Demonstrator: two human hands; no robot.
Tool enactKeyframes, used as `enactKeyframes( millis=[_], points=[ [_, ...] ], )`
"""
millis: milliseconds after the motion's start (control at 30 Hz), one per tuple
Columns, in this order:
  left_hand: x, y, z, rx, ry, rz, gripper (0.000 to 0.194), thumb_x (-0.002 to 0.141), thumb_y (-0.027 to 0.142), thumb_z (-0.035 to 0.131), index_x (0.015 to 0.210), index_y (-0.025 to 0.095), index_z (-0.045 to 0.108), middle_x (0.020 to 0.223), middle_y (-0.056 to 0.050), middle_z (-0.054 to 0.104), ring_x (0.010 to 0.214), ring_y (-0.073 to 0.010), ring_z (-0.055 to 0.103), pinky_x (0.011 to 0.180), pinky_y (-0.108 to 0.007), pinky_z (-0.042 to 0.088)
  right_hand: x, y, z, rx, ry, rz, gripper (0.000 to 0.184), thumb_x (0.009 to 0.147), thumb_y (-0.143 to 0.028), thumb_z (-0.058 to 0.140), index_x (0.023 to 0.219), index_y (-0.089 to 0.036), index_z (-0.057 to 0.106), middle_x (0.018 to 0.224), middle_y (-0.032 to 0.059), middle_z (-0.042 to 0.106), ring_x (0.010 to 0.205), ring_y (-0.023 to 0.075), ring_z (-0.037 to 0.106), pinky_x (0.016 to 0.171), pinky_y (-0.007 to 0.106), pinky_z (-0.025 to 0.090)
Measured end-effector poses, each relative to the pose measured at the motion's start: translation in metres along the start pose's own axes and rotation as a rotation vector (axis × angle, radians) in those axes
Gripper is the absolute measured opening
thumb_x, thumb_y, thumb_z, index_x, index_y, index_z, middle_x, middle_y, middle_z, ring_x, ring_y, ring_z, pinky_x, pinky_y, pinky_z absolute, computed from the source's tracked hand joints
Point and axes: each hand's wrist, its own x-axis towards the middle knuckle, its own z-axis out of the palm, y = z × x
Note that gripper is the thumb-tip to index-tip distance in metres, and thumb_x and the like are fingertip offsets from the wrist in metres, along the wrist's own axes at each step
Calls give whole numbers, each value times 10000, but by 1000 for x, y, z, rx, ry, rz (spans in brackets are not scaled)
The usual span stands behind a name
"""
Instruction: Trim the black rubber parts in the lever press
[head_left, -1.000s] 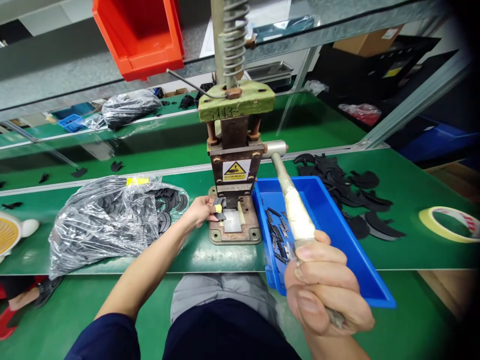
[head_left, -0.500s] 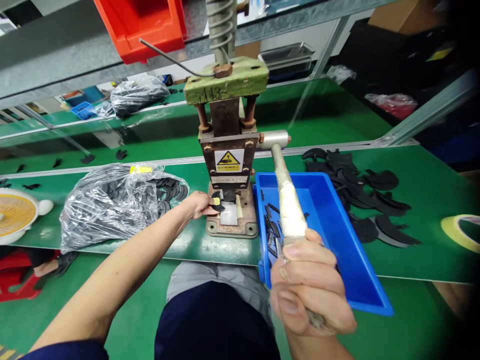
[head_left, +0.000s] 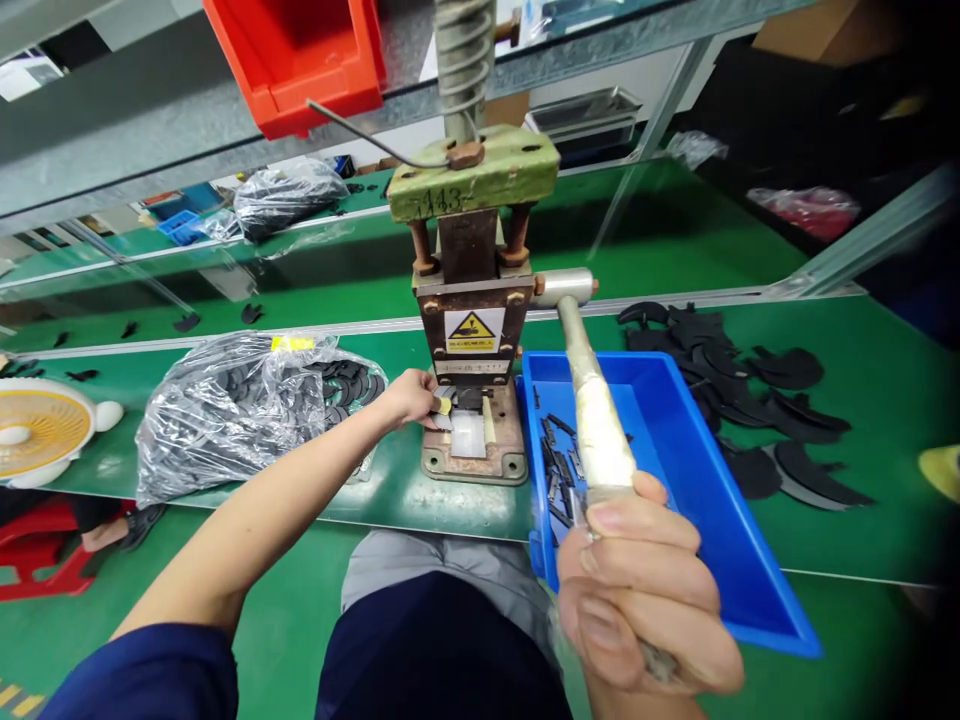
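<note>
My left hand (head_left: 414,398) is at the left side of the press base (head_left: 472,466), fingers pinched on a small curved piece (head_left: 442,421) that looks grey in the light. A yellow patch shows beside the fingertips; I cannot tell whether it belongs to the piece or the fixture. The piece lies by a shiny metal plate (head_left: 469,436), under the ram of the hand press (head_left: 472,325). Closer to me, my right hand (head_left: 649,590) is wrapped round the press lever (head_left: 600,430), which slopes down toward me from its pivot on the press's right side.
A blue bin (head_left: 694,480) with several small black parts stands right of the press. Beyond it lie black curved pieces (head_left: 720,370). On the left are a clear bag of curved parts (head_left: 225,415) and a fan (head_left: 45,430). A red bin (head_left: 300,70) sits on the shelf above.
The view has shifted, so everything sits slightly right and lower. The piece in my left hand looked black before and now looks grey. My right hand keeps its grip on the lever.
</note>
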Motion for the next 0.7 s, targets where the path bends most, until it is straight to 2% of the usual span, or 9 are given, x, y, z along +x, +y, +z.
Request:
enactKeyframes(
  millis=[67,167,333,533,700],
  points=[
    [-2,2,0,5,-42,-27,224,584,-2,816,704,102,659,567,-3,630,530,-148,650,524,-238,599,5,1,4,-10,33,-74,164,719,-100,567,668,-229,479,756,-62,626,763,170,606,891,515,525],
    [-6,4,0,-50,-103,-81,209,624,10,798,634,106,612,570,-9,638,537,-149,662,520,-241,600,10,1,4,-19,11,-92,151,722,-113,579,651,-215,494,740,-57,635,763,166,619,893,506,525],
    [-6,9,-1,-125,-127,-206,199,676,-20,753,671,94,590,590,-12,652,529,-142,669,594,-292,629,12,2,6,-29,33,-112,170,720,-115,591,621,-201,482,707,-49,629,761,161,630,906,498,520],
    [-1,8,2,-144,-71,-177,223,684,-69,686,665,112,556,546,-12,629,542,-195,688,585,-336,632,15,2,18,-9,151,-141,216,723,-138,603,586,-204,449,627,-54,583,708,153,604,880,498,521],
    [-3,1,3,-159,-82,-124,232,649,-30,760,683,104,574,531,-9,611,491,-188,667,517,-300,603,16,-1,19,-3,124,-139,207,738,-126,610,599,-212,483,637,-45,589,724,160,607,896,498,523]
  ],
)
